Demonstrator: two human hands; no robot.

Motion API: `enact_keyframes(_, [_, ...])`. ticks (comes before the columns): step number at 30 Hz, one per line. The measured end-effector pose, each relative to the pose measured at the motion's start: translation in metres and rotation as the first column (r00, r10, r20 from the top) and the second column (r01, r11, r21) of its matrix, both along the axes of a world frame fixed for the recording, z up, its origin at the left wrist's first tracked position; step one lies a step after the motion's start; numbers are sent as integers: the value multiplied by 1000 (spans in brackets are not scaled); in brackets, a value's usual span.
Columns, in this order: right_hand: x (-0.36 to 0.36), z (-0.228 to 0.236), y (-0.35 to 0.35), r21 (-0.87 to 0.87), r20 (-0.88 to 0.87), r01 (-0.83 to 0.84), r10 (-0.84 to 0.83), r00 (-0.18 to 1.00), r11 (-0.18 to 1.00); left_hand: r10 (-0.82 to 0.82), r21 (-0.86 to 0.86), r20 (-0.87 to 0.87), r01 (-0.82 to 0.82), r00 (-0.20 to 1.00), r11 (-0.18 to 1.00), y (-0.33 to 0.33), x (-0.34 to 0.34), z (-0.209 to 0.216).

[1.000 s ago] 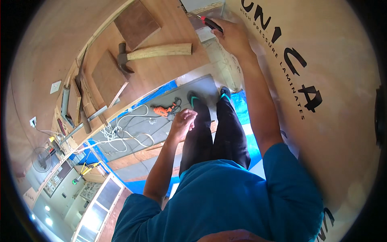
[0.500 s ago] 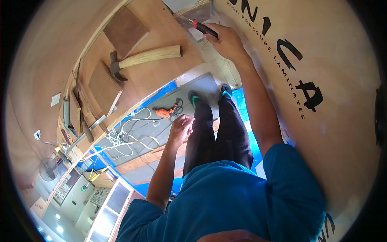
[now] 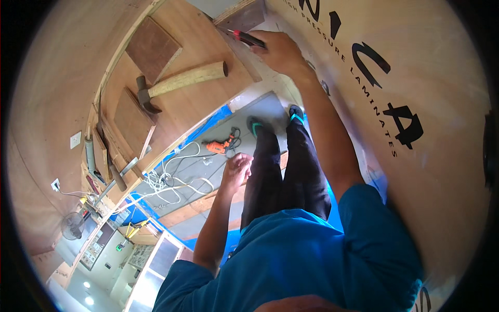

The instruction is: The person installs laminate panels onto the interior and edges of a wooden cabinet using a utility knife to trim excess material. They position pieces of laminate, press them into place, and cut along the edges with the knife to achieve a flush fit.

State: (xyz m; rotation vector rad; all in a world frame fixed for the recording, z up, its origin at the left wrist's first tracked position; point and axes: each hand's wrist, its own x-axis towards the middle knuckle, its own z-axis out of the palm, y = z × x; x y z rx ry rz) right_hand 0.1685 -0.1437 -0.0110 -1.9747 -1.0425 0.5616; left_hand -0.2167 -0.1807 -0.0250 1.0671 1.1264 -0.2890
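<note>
My right hand point(image 3: 280, 51) reaches far forward along a large upright laminate board. It is closed around a slim tool with a red-and-black handle point(image 3: 251, 39), whose thin metal end points left toward a wooden corner. Whether that end touches the wood I cannot tell. My left hand point(image 3: 237, 170) hangs in the air in front of my left leg, its fingers loosely curled with nothing visible in them. On the wooden surface ahead lies a claw hammer point(image 3: 187, 78) with a pale wooden handle, apart from both hands.
The pale board point(image 3: 416, 208) with dark lettering borders my right side. An orange power drill point(image 3: 220, 145) and tangled white cable point(image 3: 161, 179) lie on the grey floor. Brown wood pieces point(image 3: 152, 49) rest on the wooden surface. A small fan point(image 3: 73, 225) stands at the left.
The view has turned slightly. My right hand, still gripping the tool, appears a little farther left; my left hand stays loosely curled. The hammer and drill lie as before.
</note>
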Motion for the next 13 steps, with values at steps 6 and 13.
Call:
enact_keyframes(6, [-25,53,-11,130,-379,90,-34,925,987,-58,-16,-17,58,998,998,-2,8,12])
enact_keyframes(13, [-120,89,117,95,-59,-285,291,955,954,-331,451,149,234,932,861,13,-18,33])
